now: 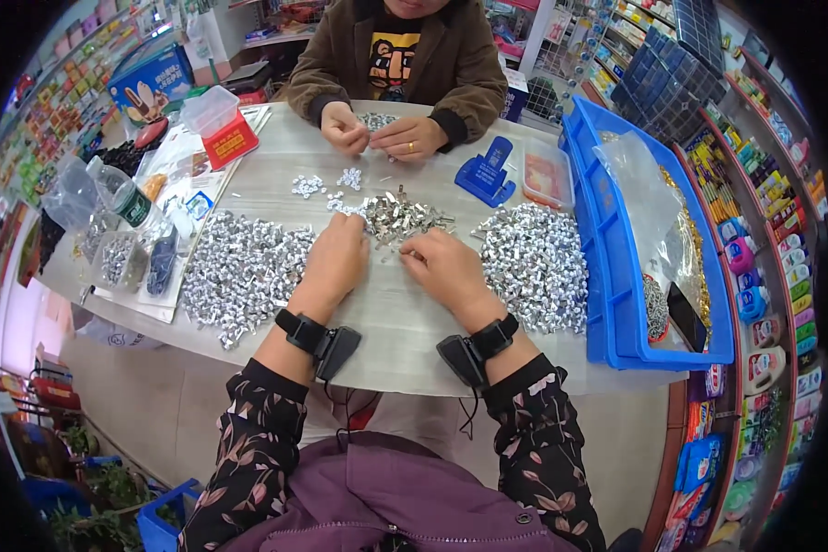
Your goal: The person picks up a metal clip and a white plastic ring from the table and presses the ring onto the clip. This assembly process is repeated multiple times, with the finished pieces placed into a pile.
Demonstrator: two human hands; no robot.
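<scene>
My left hand rests on the table with its fingers bunched at the edge of some small white pieces. Its fingertips are partly hidden, and whatever they pinch is too small to make out. Across from it, my right hand has its fingers curled, thumb against fingertips, beside a loose heap of shiny metal clips. Any item in that pinch cannot be made out either. Big piles of small silver-and-white pieces lie outside each hand, one on the left and another on the right.
Opposite me, a person's hands work over a small pile. A blue hole punch, a clear lidded box and a blue crate stand right. At left are a red box, a plastic bottle and a clear tub.
</scene>
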